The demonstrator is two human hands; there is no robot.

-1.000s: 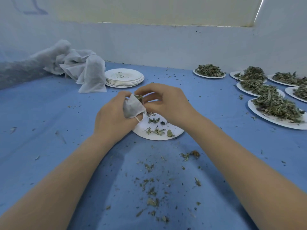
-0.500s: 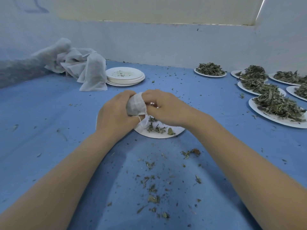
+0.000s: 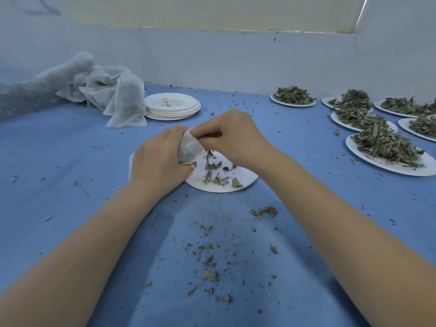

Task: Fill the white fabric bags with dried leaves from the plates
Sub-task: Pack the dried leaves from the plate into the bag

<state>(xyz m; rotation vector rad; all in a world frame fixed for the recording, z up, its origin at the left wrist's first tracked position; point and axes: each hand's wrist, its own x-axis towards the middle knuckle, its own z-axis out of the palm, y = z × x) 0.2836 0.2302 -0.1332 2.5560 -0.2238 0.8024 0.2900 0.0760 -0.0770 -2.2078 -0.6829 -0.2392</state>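
A small white fabric bag (image 3: 188,149) with dark leaves showing through it is gripped in my left hand (image 3: 158,161) above a white paper plate (image 3: 245,178). My right hand (image 3: 233,135) pinches the bag's top edge, fingers curled over it. A few dried leaves (image 3: 217,178) lie on that plate, partly hidden by both hands. A drawstring loop hangs from the bag's lower corner.
A heap of unfilled white fabric bags (image 3: 111,90) lies at the back left beside a stack of used plates (image 3: 172,107). Several plates heaped with dried leaves (image 3: 384,145) stand at the right. Leaf crumbs (image 3: 212,263) litter the blue cloth near me. A white wall closes the back.
My right hand rose from the plate to the bag's mouth and now pinches its top. The left hand keeps hold of the bag, which sits slightly higher.
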